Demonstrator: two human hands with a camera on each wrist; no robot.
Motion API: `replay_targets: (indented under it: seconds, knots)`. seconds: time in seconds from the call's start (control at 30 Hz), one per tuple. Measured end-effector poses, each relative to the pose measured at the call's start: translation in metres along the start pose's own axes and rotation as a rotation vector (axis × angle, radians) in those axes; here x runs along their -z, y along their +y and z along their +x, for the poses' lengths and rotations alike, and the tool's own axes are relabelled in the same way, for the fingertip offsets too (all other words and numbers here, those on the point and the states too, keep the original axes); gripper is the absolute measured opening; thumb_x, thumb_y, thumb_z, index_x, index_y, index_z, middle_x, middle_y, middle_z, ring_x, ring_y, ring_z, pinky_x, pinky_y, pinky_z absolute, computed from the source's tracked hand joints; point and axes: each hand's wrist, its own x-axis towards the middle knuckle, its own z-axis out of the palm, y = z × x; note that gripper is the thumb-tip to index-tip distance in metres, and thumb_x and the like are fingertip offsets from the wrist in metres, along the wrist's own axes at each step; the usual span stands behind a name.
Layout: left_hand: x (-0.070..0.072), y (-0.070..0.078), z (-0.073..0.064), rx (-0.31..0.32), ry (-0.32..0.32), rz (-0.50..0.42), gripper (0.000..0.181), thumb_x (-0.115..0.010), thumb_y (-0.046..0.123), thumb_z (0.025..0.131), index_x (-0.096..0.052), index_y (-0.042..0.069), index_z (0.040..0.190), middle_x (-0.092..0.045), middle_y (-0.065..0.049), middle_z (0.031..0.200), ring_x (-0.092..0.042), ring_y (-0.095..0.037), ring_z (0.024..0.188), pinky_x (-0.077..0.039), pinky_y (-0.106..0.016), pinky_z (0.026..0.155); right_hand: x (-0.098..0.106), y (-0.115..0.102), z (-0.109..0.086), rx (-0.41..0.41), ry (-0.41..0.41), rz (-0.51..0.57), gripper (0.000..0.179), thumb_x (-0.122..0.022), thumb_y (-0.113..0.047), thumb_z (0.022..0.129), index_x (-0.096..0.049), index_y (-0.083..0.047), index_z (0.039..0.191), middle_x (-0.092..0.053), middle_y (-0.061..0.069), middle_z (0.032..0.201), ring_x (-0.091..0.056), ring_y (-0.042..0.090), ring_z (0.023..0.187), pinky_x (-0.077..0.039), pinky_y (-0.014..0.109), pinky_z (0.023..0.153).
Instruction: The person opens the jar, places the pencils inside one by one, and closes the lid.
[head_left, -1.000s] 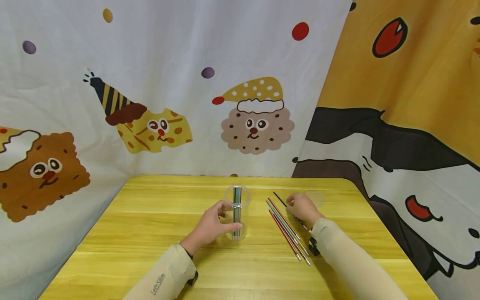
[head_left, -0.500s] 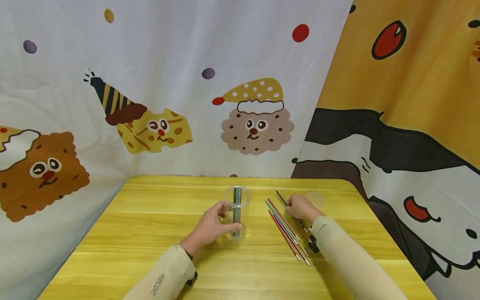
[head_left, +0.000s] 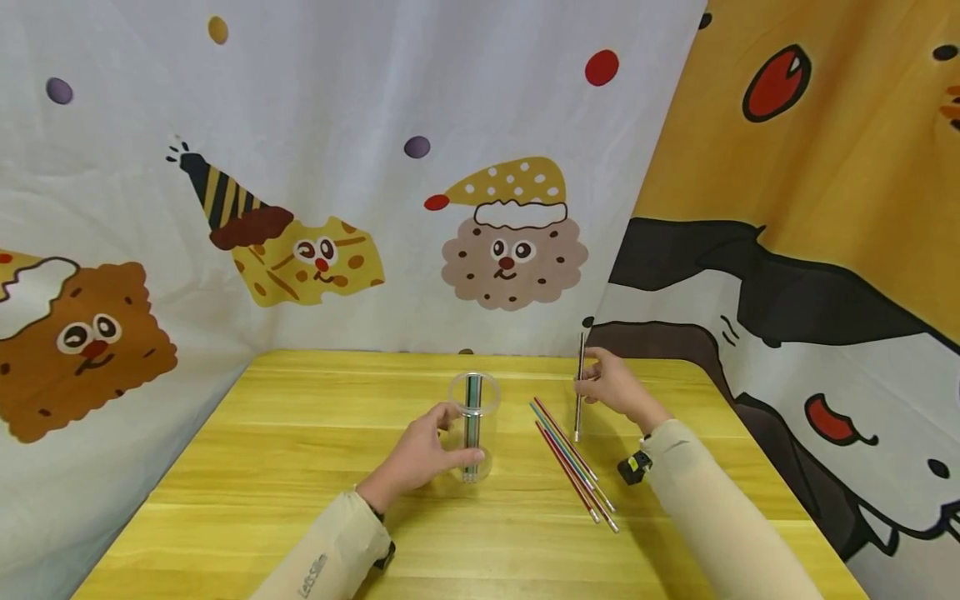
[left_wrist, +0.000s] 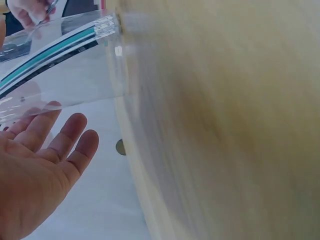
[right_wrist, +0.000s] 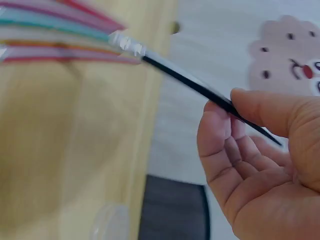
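A clear plastic cylinder (head_left: 490, 433) stands upright on the table with a few dark and teal pencils (head_left: 472, 429) inside it. My left hand (head_left: 420, 454) holds its near left side, thumb in front and fingers around the back. In the left wrist view the fingers (left_wrist: 75, 132) lie along the clear wall. My right hand (head_left: 617, 385) pinches a black pencil (head_left: 579, 412) between thumb and fingertips, raised nearly upright with its silver end down. The right wrist view shows that black pencil (right_wrist: 195, 86) tilted, its silver end overlapping the loose pencils.
Several red, blue and other coloured pencils (head_left: 572, 467) lie fanned on the wooden table (head_left: 300, 467), between the hands. A clear round lid (right_wrist: 111, 225) lies near the table's far edge. Behind hangs a printed cartoon curtain (head_left: 412, 250).
My right hand has lifted the black pencil off the table and turned it from lying slanted to nearly upright. The left hand and the clear cylinder have stayed in place.
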Motion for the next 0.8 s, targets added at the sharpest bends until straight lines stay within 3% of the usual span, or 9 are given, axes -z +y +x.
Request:
replay_targets:
  seconds: [0.2, 0.37, 0.67, 0.8]
  knots:
    - [-0.002, 0.008, 0.000, 0.002, 0.082, -0.039, 0.081, -0.091, 0.049, 0.085, -0.053, 0.022, 0.152, -0.062, -0.013, 0.145, -0.057, -0.036, 0.135, -0.055, -0.058, 0.103, -0.001, -0.025, -0.006, 0.077, 0.129, 0.171, 0.107, -0.075, -0.007, 0.099, 0.000, -0.021, 0.174, -0.067, 0.028, 0.131, -0.078, 0.025, 0.091, -0.066, 0.036, 0.080]
    - [-0.006, 0.014, 0.002, -0.004, 0.132, -0.080, 0.088, -0.092, 0.046, 0.084, -0.050, 0.021, 0.157, -0.064, -0.009, 0.145, -0.058, -0.036, 0.135, -0.054, -0.061, 0.106, -0.007, -0.044, -0.009, 0.141, 0.215, 0.289, 0.114, -0.076, -0.004, 0.098, 0.003, -0.039, 0.172, -0.064, 0.025, 0.131, -0.079, 0.015, 0.088, -0.067, 0.039, 0.082]
    - [-0.009, 0.018, 0.001, 0.005, 0.181, -0.098, 0.083, -0.092, 0.048, 0.083, -0.055, 0.026, 0.154, -0.067, -0.004, 0.137, -0.061, -0.033, 0.130, -0.053, -0.059, 0.105, -0.015, -0.079, -0.019, 0.197, 0.289, 0.470, 0.105, -0.079, -0.009, 0.097, -0.009, -0.039, 0.171, -0.066, 0.009, 0.116, -0.078, 0.021, 0.082, -0.067, 0.039, 0.081]
    - [-0.010, 0.017, 0.002, 0.009, 0.191, -0.129, 0.081, -0.093, 0.045, 0.084, -0.055, 0.026, 0.153, -0.067, -0.003, 0.138, -0.060, -0.032, 0.131, -0.052, -0.059, 0.109, -0.022, -0.103, -0.023, 0.259, 0.315, 0.551, 0.106, -0.080, -0.008, 0.096, -0.011, -0.039, 0.169, -0.066, 0.012, 0.115, -0.079, 0.020, 0.082, -0.067, 0.037, 0.079]
